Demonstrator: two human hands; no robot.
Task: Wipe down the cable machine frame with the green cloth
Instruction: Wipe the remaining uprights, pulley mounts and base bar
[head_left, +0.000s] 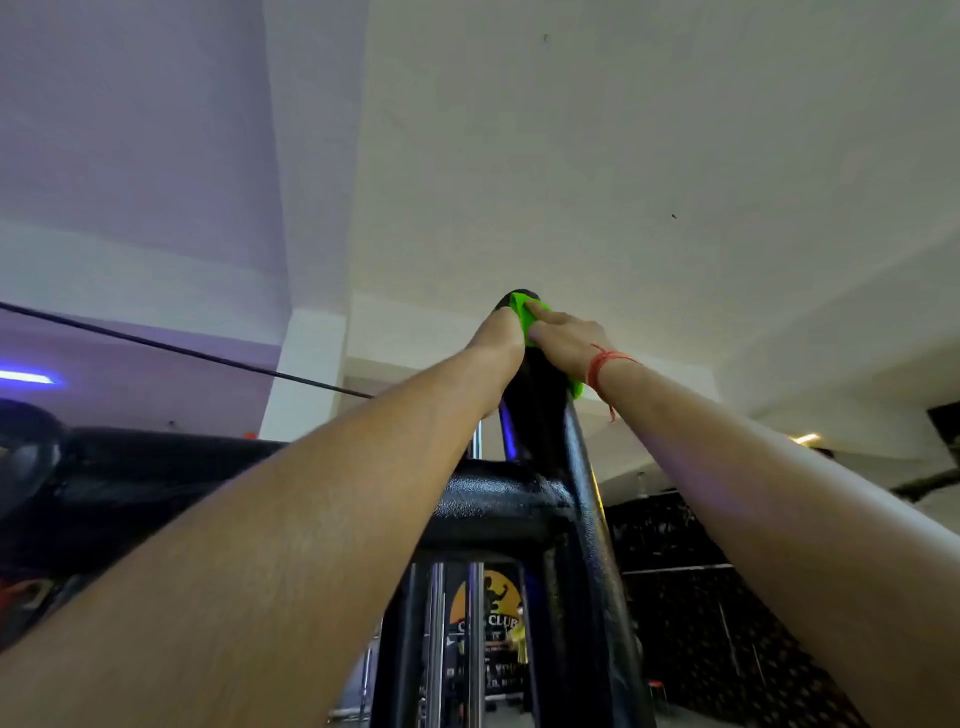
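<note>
At the centre of the frame, both my arms reach up the black cable machine frame (584, 499) — my right hand (563, 340) presses the green cloth (524, 312) against its top. My left hand (496, 332) curls round the same post just beside it, touching the cloth — a red thread (602, 364) circles my right wrist.

White ceiling (597, 156) filling upper half of view. White beam or column (306, 374) dropping at 9 o'clock of centre. Thin dark cable (182, 351) running diagonally from left edge at 9 o'clock toward centre. Bluish-purple light strip (26, 378) glowing at far 9 o'clock, tinting wall (130, 156) purple. Yellow logo sign (488, 605) showing at 6 o'clock, lettering "CLUB" partly hidden. Dark patterned wall panel (685, 597) sitting at 4 o'clock. Small warm light (806, 439) shining at 3 o'clock.
</note>
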